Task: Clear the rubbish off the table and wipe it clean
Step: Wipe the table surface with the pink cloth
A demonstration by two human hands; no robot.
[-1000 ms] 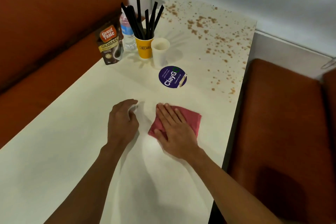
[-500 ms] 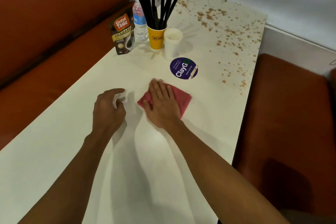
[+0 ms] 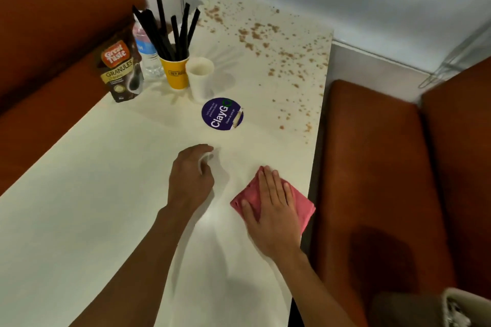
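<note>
Here, a right hand [image 3: 273, 212] lies flat, its grip spread, on a folded pink cloth [image 3: 303, 204] near the right edge of a cream worktop [image 3: 79, 220]. The left hand [image 3: 190, 180], just beside it, curls its grip round a small white crumpled scrap [image 3: 206, 158]. Brown crumbs [image 3: 265, 34] speckle the far right corner, well apart from both hands.

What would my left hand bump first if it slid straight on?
Probably the round purple ClayGo sticker: the left hand, holding a white scrap, points toward it over bare table, though the angle is rough.
</note>
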